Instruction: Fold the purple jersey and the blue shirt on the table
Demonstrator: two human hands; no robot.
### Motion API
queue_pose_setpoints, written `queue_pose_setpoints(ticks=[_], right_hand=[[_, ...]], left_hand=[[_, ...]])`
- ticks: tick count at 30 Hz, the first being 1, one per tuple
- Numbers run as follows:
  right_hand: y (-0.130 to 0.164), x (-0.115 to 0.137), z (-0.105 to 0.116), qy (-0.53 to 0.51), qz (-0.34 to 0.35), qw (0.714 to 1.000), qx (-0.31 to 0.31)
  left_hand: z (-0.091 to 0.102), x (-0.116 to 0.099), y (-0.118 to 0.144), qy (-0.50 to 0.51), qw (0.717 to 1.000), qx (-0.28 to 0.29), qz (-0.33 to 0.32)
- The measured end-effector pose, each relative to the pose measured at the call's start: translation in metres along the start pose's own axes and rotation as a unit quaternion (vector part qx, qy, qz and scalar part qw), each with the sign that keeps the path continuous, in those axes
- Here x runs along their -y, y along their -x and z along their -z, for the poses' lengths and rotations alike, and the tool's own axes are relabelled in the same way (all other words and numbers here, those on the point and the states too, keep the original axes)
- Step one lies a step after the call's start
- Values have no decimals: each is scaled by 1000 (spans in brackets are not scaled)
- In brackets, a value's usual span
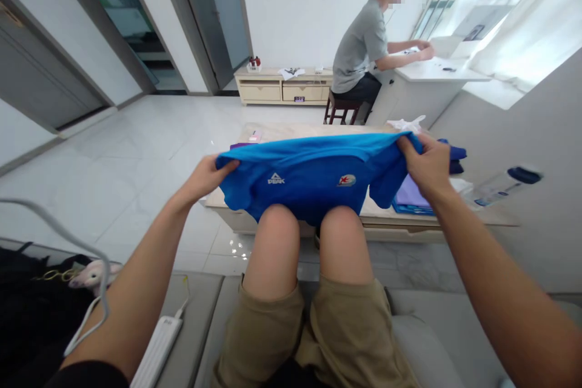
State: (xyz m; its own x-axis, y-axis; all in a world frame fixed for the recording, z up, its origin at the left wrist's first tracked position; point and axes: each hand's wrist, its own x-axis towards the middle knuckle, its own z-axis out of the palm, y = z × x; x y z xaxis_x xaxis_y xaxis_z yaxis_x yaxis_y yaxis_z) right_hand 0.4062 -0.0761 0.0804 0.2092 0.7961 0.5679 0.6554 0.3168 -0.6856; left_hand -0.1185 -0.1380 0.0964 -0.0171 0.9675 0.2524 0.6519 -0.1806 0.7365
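A blue T-shirt (313,179) with a white logo and a small round emblem is stretched between my two hands, just beyond my knees. My left hand (210,177) pinches it at the left shoulder or sleeve, thumb on top. On the opposite side my right hand (425,160) grips the other end, and a sleeve hangs below it. The shirt's lower part drops behind my knees and out of sight. Right of the shirt, near my right hand, folded purple and blue cloth (411,194) lies on the low table (377,213).
A clear bottle (504,187) with a dark lid is at the table's right end. A white power strip (159,348) rests on the grey sofa (195,303) to my left. Another person (359,42) sits on a stool (341,109) at a white desk (431,70).
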Motion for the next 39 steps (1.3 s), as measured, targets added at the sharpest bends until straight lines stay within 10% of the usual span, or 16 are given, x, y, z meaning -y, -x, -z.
queue_pose_setpoints(ticks=[5, 12, 24, 30, 34, 39], right_hand=[[31, -39, -31, 51, -33, 998, 24], [2, -33, -21, 175, 56, 980, -77], [116, -148, -31, 275, 96, 957, 3], [-24, -134, -95, 320, 27, 947, 26], [-85, -100, -150, 346, 9, 935, 84], [23, -96, -202, 295, 32, 927, 230]], left_hand=[[-34, 31, 9, -24, 999, 31, 33], [-8, 9, -13, -31, 999, -14, 17], [-52, 86, 23, -5, 956, 272, 112], [-59, 94, -108, -159, 982, 98, 42], [-105, 91, -157, -353, 933, -33, 58], [-217, 116, -82, -334, 942, 30, -29]])
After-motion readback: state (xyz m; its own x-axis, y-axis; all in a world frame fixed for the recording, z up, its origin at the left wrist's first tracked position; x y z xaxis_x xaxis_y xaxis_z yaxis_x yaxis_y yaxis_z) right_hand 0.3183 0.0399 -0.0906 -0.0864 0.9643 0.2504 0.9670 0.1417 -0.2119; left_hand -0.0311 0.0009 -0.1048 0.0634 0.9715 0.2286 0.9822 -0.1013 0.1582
